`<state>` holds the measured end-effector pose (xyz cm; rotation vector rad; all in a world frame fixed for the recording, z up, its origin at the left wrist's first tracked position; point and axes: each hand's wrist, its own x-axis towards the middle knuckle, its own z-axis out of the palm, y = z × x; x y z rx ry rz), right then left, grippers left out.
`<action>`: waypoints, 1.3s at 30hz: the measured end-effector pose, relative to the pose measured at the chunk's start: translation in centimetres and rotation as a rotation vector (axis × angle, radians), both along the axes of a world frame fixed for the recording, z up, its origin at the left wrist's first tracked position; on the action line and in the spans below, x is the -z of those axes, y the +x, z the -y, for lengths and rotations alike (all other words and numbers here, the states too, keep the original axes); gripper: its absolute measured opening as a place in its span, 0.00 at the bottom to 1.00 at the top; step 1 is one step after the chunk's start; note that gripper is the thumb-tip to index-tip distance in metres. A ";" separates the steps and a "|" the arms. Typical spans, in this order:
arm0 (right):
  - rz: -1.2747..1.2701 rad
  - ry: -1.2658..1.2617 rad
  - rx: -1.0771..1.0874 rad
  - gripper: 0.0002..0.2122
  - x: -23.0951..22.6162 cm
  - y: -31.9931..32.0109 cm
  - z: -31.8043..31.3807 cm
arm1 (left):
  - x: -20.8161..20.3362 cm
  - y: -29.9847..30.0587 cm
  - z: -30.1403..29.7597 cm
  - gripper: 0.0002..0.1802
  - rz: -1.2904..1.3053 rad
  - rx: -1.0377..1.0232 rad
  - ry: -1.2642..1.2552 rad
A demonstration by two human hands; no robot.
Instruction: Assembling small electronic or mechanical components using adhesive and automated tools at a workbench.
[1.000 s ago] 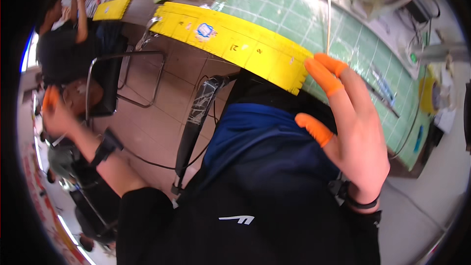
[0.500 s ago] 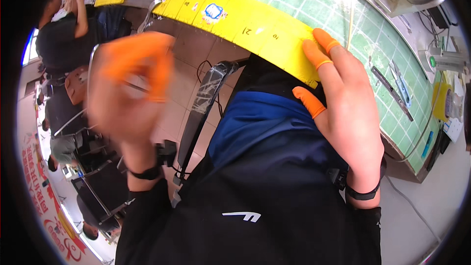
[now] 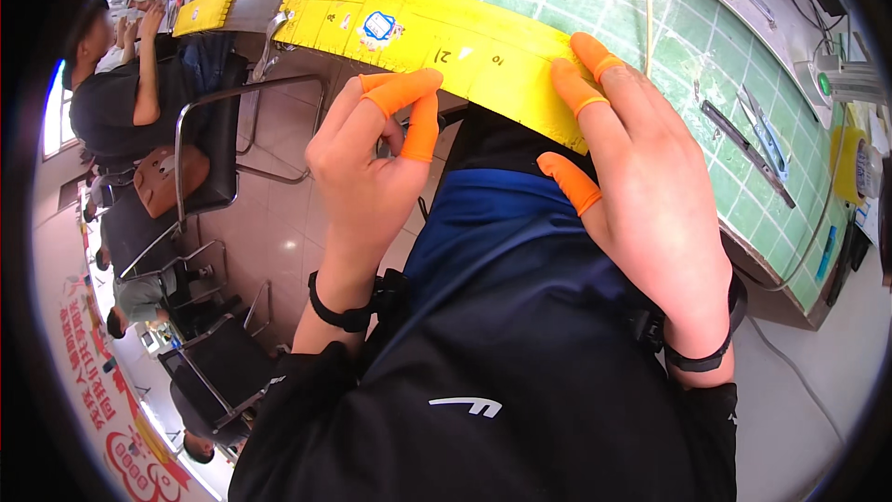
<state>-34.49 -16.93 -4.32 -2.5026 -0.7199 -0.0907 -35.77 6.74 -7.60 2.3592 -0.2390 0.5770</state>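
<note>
A long yellow board with handwritten marks and a blue-and-white sticker lies along the near edge of the green table. My right hand rests at its right end. Two fingers in orange finger cots lie stretched on the board's surface, while the capped thumb stays apart near its front edge. My left hand is at the board's near edge, left of the middle. Its orange-capped thumb and index finger are pinched together. Anything between those tips is too small or hidden to make out.
A dark utility knife and blue-handled scissors lie on the green tabletop, right of the board. A pale rod stands behind my right hand. At the left are a metal-framed chair, a seated co-worker and another yellow board.
My left hand has swung right, from out over the floor to the board's near edge, fingers pinched. My right hand keeps its place on the board. The view has shifted slightly.
</note>
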 end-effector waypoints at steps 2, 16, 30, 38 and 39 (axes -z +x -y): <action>-0.002 0.001 -0.003 0.28 0.1 -0.1 0.0 | 0.5 -0.2 -0.3 0.15 0.002 -0.013 0.019; -0.008 0.017 -0.008 0.28 0.2 -0.1 0.1 | 0.1 -0.2 0.3 0.14 0.008 -0.010 0.128; -0.141 0.029 -0.103 0.32 -1.4 0.7 1.0 | -15.3 4.0 -9.5 0.10 0.377 -0.066 0.004; -0.088 -0.029 0.111 0.26 -5.1 3.7 3.5 | -21.0 13.8 -5.5 0.08 -0.104 0.169 0.364; -0.088 -0.063 0.157 0.25 -4.8 4.1 3.7 | -18.2 17.4 -2.7 0.08 -0.076 0.291 0.454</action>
